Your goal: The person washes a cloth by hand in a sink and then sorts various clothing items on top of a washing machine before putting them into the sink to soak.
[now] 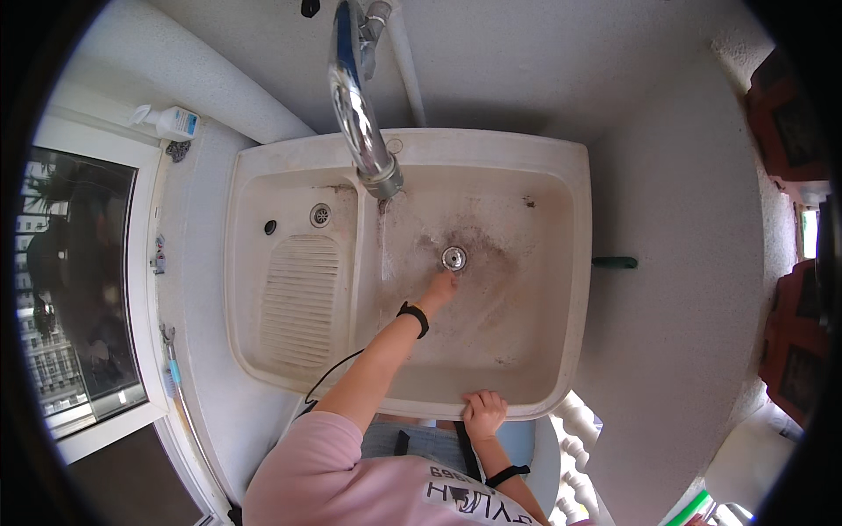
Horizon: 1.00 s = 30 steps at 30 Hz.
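Before me is a stained cream utility sink with two basins. My left hand is in the larger right basin, its fingers curled at the near edge of the metal drain strainer. The fingertips are hidden, so I cannot tell whether they hold anything. My right hand is curled over the sink's front rim. Above the divider hangs a chrome faucet, with a thin trickle of water below its spout.
The smaller left basin has a ribbed washboard, a drain and a small dark round piece. A white spray bottle and a long-handled brush are along the window ledge. A green handle is right of the sink.
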Each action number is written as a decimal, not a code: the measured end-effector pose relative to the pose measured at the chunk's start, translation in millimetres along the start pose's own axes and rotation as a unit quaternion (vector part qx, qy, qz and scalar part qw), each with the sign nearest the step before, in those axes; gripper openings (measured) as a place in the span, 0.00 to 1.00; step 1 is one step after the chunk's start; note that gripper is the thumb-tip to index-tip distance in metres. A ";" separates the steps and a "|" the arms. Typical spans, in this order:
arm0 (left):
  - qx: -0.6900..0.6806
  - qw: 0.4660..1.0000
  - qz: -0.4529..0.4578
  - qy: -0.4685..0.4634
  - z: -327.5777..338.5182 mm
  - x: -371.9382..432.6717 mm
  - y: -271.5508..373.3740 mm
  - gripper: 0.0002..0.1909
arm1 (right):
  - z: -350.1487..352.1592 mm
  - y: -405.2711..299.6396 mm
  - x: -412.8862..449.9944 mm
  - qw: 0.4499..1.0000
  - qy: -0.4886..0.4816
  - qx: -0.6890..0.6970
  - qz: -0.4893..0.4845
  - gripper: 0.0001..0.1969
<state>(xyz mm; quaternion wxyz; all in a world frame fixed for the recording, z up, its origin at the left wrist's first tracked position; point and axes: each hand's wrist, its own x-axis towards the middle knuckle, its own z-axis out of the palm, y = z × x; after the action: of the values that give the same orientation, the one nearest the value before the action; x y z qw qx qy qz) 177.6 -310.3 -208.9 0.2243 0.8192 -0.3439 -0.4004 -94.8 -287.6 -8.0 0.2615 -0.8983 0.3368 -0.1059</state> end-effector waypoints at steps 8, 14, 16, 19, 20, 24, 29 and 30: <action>-0.085 0.983 0.070 0.147 -63.2 -201.2 65.2 0.11 | 12.3 31.7 77.4 0.884 -0.286 0.341 0.144 0.16; 0.133 0.891 -0.078 0.426 -57.4 -350.1 55.8 0.13 | -17.0 -79.8 110.7 0.953 -0.268 -0.138 -0.025 0.36; -0.062 0.949 -0.115 0.286 -52.3 -379.5 39.7 0.16 | 5.8 -49.6 117.3 0.924 -0.362 -0.005 -0.121 0.37; -0.184 0.920 -0.203 0.280 -49.6 -442.2 44.6 0.17 | 8.8 -82.3 87.5 0.875 -0.427 0.022 -0.225 0.36; -0.143 0.910 -0.201 0.334 -32.3 -458.0 36.0 0.17 | 2.2 -98.9 70.2 0.884 -0.386 -0.078 -0.251 0.34; -0.093 0.840 -0.177 0.505 -15.7 -555.0 40.4 0.17 | 23.9 -97.6 40.0 0.846 -0.423 0.030 -0.322 0.31; 0.039 0.612 -0.346 0.710 -19.0 -734.3 47.4 0.16 | 33.7 -130.0 -22.6 0.821 -0.442 0.065 -0.356 0.27; 0.078 0.564 -0.400 0.719 -17.3 -779.5 51.7 0.18 | 27.8 -143.8 -43.9 0.817 -0.447 0.069 -0.359 0.25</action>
<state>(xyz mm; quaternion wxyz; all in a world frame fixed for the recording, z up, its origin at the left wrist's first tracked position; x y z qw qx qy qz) -173.5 236.2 225.5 0.1498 0.9043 0.2639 0.3002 -38.5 -156.1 45.8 0.3880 -0.8837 -0.1718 0.1975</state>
